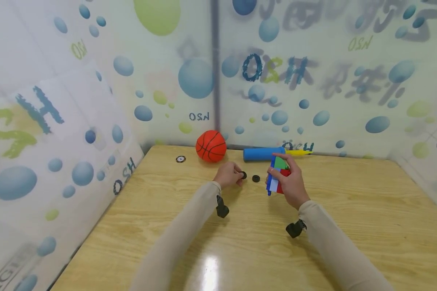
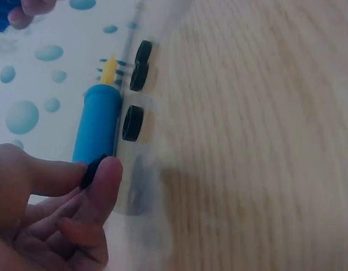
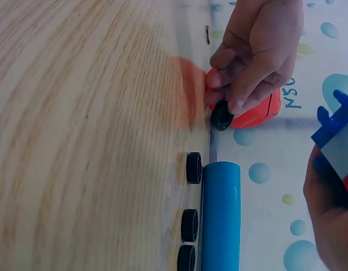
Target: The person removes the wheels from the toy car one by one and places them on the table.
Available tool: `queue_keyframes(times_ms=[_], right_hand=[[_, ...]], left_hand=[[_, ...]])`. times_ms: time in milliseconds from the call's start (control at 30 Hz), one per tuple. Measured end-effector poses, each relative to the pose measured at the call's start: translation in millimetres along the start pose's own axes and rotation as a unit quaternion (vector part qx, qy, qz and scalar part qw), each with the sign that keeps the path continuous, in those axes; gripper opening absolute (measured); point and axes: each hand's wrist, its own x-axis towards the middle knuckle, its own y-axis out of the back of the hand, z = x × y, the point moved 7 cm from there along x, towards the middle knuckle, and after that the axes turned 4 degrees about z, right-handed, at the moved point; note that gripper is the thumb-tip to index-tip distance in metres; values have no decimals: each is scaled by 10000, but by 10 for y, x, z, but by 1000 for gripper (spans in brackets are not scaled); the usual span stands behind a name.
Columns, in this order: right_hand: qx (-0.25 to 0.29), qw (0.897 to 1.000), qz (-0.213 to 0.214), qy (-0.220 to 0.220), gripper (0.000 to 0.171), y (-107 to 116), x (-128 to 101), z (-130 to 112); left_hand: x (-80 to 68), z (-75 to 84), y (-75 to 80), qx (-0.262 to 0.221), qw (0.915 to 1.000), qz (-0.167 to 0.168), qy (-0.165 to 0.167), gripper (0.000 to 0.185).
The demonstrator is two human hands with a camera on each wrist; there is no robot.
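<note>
Sleeved arms are reaching over the table (image 1: 349, 194): left hand (image 1: 228, 174) is pinching a small black wheel (image 1: 243, 175), likely light, rigid, best held by its rim; right hand (image 1: 290, 182) is clasping a block toy (image 1: 278, 174).

Black wheel (image 2: 94, 171) between fingers (image 2: 103, 186)

Before you is a light wooden table (image 1: 349, 226) with visible grain. At its far edge rests an orange basketball (image 1: 211, 146), and just right of it lies a blue pump (image 1: 263, 154) with a yellow nozzle. Nearer you, a small black wheel (image 1: 256, 178) sits on the wood. A round ringed disc (image 1: 180, 159) lies left of the ball.
</note>
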Motion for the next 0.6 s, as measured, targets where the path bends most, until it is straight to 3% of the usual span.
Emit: queue_keyframes(times_ms=[367, 600], right_hand=[[81, 9999, -31, -73, 47, 3, -9, -19], [68, 9999, -61, -74, 46, 18, -5, 4]], left_hand=[[152, 17, -50, 1288, 9914, 248, 38, 9], [208, 29, -74, 1655, 9858, 290, -40, 12]])
